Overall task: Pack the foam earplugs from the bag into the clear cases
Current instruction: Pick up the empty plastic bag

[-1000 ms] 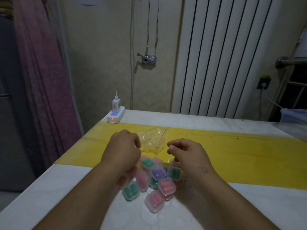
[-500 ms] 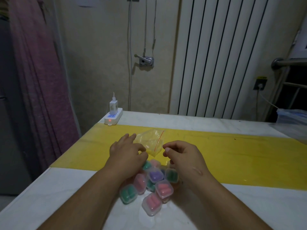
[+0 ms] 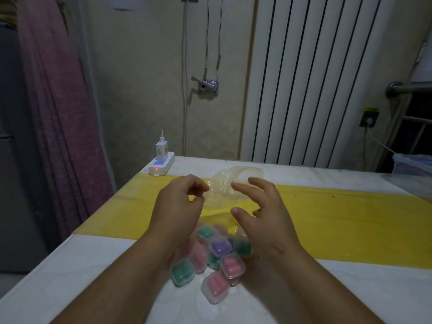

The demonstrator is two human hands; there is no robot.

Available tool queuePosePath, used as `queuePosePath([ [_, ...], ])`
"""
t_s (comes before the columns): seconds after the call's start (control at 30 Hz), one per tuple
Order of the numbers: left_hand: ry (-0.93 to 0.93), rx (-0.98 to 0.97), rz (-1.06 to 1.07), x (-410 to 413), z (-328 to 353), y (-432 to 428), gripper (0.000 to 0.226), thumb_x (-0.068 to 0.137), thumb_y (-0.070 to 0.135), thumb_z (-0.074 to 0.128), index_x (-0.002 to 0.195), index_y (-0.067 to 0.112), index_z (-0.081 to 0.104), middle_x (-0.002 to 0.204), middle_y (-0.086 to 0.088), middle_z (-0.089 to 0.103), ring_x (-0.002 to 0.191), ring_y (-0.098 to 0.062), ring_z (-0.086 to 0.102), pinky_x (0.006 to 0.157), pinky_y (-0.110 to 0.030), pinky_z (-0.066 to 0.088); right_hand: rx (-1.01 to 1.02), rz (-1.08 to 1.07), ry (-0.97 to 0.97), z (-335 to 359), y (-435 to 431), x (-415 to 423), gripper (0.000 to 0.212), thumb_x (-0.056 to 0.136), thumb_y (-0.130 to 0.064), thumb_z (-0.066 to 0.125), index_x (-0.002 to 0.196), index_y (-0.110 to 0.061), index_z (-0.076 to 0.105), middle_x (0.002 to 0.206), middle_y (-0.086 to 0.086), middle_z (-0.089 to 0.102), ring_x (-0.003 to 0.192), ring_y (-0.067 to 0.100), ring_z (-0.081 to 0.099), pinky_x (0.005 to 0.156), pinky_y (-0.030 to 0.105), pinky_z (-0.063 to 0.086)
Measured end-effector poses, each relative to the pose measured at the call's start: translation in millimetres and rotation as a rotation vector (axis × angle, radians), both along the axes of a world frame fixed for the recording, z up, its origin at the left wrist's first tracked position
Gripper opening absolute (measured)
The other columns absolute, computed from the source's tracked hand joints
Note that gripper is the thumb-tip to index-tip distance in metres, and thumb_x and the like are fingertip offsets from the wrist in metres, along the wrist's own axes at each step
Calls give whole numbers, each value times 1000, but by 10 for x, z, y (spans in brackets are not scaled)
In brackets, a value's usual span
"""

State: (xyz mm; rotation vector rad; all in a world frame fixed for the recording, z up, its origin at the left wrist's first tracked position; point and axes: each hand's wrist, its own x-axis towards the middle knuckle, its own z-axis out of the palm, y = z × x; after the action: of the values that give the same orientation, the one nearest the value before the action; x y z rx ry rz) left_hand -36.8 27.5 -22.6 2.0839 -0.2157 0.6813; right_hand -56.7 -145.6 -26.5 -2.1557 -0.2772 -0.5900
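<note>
Two hands up over the table [image 3: 70, 277] | left hand [image 3: 177, 206]: fingers curled, pinching the bag [image 3: 222, 195] by its left edge | right hand [image 3: 259, 213]: fingers spread, gripping nothing, index tip at the bag | bag: blurred, lifted between them | clear cases [image 3: 230, 266]: heaped below the wrists, with green, pink and purple earplugs [image 3: 182, 273] inside

Your left forearm [image 3: 131, 277] is covering several clear cases [image 3: 198, 256]; the bag [image 3: 222, 195] is blurring, perhaps holding nothing.
</note>
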Motion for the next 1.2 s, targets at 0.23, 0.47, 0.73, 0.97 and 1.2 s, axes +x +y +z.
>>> queuePosePath([
  [0.23,10,-172,-258,-99,65,-59,43,68,-22,39,70,20,50,71,-9,58,72,-23,59,69,-40,53,45,16,-147,67,41,-116,100,68,-46,80,128,-76,6,155,-28,-1,144,9,21,104,38,42],
  [0.47,84,-301,-357,-129,80,-92,28,60,-4,49,65,23,51,69,-1,58,70,-17,54,65,-32,44,194,48,-32,6,67,-70,10,89,-25,66,82,-28,72,79,-12,71,78,4,65,67,39,55],
  [0.73,125,-255,-456,-217,106,-159,32,74,-5,77,83,25,78,92,7,72,80,-15,64,72,-38,56,770,221,135,153,95,-105,26,90,4,48,82,-16,62,74,2,67,70,16,61,61,29,49],
  [0.97,145,-525,-464,-207,84,-204,30,71,-18,72,74,12,67,77,-11,71,75,-19,68,76,-41,57,574,249,166,181,142,-122,24,92,-13,55,90,-26,75,94,-12,69,80,-6,62,73,24,49],
  [1.2,94,-298,-345,-221,83,-190,33,71,1,81,91,24,67,98,9,69,91,-4,66,78,-38,59,641,166,98,107,134,-117,21,83,4,64,79,-14,56,69,2,60,54,12,51,48,23,44],
])
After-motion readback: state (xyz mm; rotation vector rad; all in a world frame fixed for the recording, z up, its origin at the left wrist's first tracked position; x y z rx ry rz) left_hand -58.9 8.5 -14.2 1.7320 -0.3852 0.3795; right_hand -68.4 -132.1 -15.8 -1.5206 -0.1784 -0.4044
